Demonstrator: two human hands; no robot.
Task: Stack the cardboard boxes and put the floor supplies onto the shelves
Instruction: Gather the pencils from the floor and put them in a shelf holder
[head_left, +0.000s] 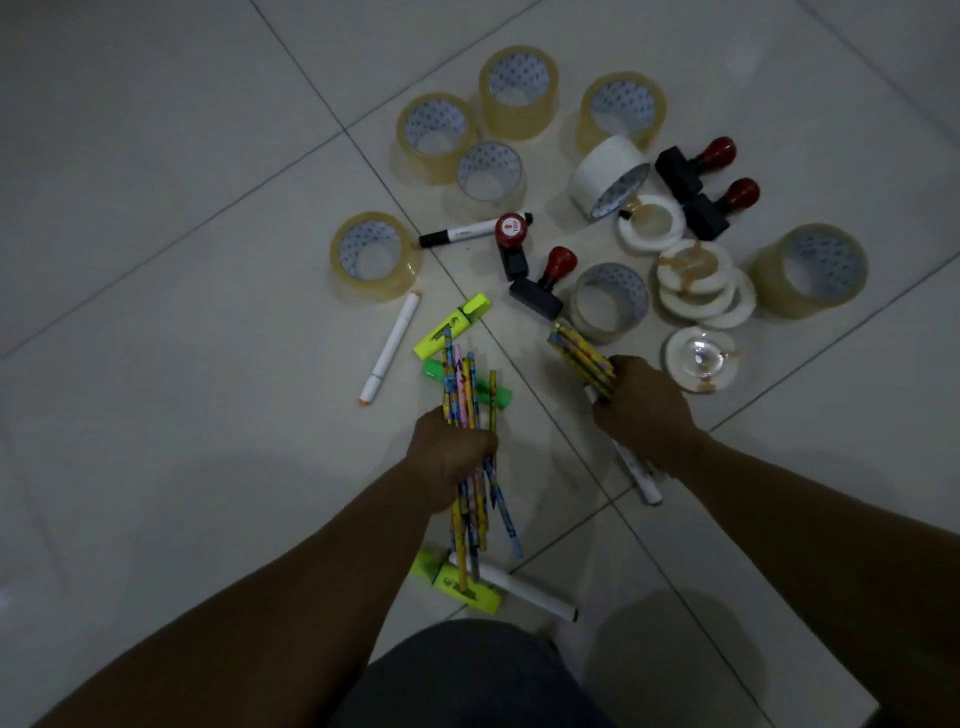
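My left hand (449, 457) grips a bundle of colourful pencils (465, 384) that stick out above and below the fist. My right hand (644, 410) grips a second, shorter bundle of pencils (579, 356) together with a white marker (636, 470) that pokes out below the wrist. Both hands hover just above the tiled floor (182, 260). No cardboard boxes or shelves are in view.
Scattered on the floor: several clear tape rolls (517, 96), a white tape roll (608, 174), small white tape rings (693, 275), wooden-handled stamps (696, 166), yellow highlighters (452, 325), a green highlighter (498, 395), a black-capped marker (467, 234), a white marker (392, 348). My knee (467, 675) is at the bottom.
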